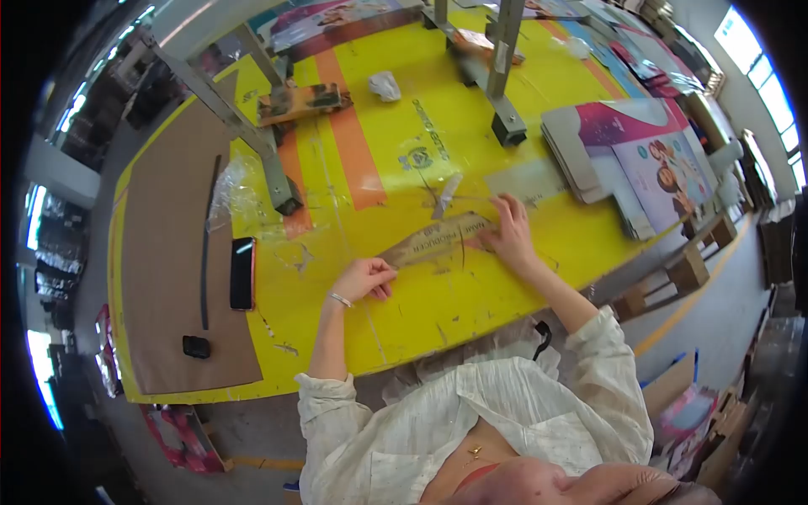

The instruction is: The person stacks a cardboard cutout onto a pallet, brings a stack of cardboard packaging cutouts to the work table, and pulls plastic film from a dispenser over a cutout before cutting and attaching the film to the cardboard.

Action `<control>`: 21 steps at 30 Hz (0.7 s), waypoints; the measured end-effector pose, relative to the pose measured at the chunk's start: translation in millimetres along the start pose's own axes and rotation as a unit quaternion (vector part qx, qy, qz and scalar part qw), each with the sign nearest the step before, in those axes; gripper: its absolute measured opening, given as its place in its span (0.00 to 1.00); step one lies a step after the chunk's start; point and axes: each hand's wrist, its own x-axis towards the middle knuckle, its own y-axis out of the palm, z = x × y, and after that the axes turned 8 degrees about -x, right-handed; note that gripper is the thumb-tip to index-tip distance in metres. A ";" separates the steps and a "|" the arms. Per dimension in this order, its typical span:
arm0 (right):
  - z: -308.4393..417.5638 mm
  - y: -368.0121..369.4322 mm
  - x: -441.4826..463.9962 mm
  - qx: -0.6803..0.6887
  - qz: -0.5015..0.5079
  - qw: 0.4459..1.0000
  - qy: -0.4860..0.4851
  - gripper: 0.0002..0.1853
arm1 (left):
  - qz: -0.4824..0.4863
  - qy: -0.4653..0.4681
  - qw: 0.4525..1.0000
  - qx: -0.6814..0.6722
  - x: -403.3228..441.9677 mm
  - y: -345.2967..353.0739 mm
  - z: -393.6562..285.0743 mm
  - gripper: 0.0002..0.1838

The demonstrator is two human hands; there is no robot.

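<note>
A brown paper-like strip (433, 242) printed with "PRODUCER" lies slantwise on the yellow tabletop, its ends between my two hands. My left hand (368, 279) is closed at the strip's lower left end, the fingers curled and pinching its tip. At the other end is my right hand (511, 233), with bent fingers and the thumb held apart from the forefinger, close to the strip's edge. Just beyond the strip lies a small whitish scrap (446, 195), with a thin line running from it toward my right fingertips.
Metal legs (273, 172) of a frame stand on the yellow table (404, 324). Left are a phone (243, 273), a brown sheet (168, 244), a dark rod (208, 252) and a small black box (196, 346). Printed cardboard (652, 160) is stacked at right; crumpled paper (385, 86) lies farther back.
</note>
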 end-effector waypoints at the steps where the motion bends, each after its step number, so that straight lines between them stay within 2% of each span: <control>1: 2.7 3.5 6.6 -0.011 -0.005 1.000 0.002 0.28 | -0.022 0.018 1.000 0.001 -0.4 -0.2 2.9 0.10; 3: 4.3 12.9 25.3 -0.057 -0.003 0.996 -0.067 0.24 | -0.010 0.038 0.999 0.007 0.7 -4.9 8.4 0.10; 4: 5.7 19.1 35.6 -0.060 -0.003 0.996 -0.066 0.24 | -0.003 0.048 0.999 0.020 0.9 -5.9 9.3 0.10; 6: 5.9 26.5 57.7 -0.147 0.004 0.965 -0.217 0.20 | 0.009 0.064 0.997 0.035 0.9 -5.8 9.9 0.11; 7: 2.8 31.3 66.0 -0.151 0.002 0.964 -0.218 0.20 | 0.010 0.069 0.997 0.037 0.8 -6.1 9.2 0.11; 9: -3.2 45.6 79.2 -0.158 0.120 0.950 -0.240 0.19 | 0.003 0.079 0.996 0.039 2.6 -8.1 11.0 0.11; 11: -6.4 52.0 82.1 -0.166 0.114 0.952 -0.229 0.16 | -0.029 0.184 0.972 -0.143 3.8 -3.8 17.0 0.14; 12: -5.7 57.8 81.9 -0.172 0.111 0.956 -0.210 0.13 | -0.037 0.185 0.971 -0.149 -2.0 -4.2 17.4 0.14; 13: 3.9 59.3 79.9 -0.169 0.113 0.954 -0.220 0.13 | 0.022 0.207 0.944 -0.255 -17.9 -3.7 2.2 0.16; 14: 16.7 53.4 72.6 0.015 0.123 0.992 -0.036 0.10 | 0.082 0.229 0.903 -0.355 -31.8 -3.3 -12.4 0.20; 15: 31.1 42.3 64.5 0.196 0.125 0.961 0.152 0.07 | 0.077 0.235 0.901 -0.357 -43.8 -1.5 -19.9 0.20; 17: 89.7 -2.8 54.1 0.432 0.140 0.867 0.207 0.09 | 0.159 0.260 0.845 -0.440 -65.2 7.6 -27.8 0.24; 19: 119.0 -25.9 37.2 0.567 0.169 0.771 0.235 0.13 | 0.183 0.268 0.829 -0.456 -77.0 17.4 -35.6 0.24; 20: 133.8 -36.9 32.0 0.569 0.169 0.770 0.235 0.13 | 0.208 0.273 0.812 -0.471 -81.5 23.6 -38.0 0.25; 21: 148.3 -47.2 28.2 0.639 0.189 0.710 0.225 0.13 | 0.206 0.272 0.814 -0.470 -85.9 31.3 -39.8 0.25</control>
